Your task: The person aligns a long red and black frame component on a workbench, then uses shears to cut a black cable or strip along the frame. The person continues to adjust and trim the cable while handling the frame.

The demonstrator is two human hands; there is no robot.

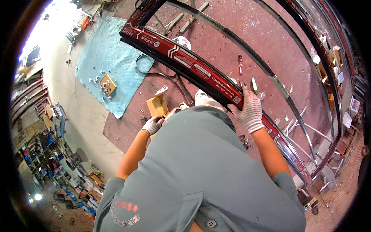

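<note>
A long red and black metal frame (181, 58) runs from the upper left to the lower right in front of me. My right hand (249, 110), in a white knit glove, grips the near rail of the red frame around its middle. My left hand (152, 124), also gloved, hangs low by my side next to a small wooden box (157, 105) on the floor. Its fingers are curled; whether it holds anything small is not visible. My grey-green shirt hides the floor below both hands.
A light blue mat (112, 58) with a wooden block and several small metal parts lies at the left. A black cable (162, 74) loops on the reddish floor. Metal stands (185, 19) support the frame. Small tools and a red screwdriver (240, 69) lie beyond the rail. Shelves of goods stand at lower left.
</note>
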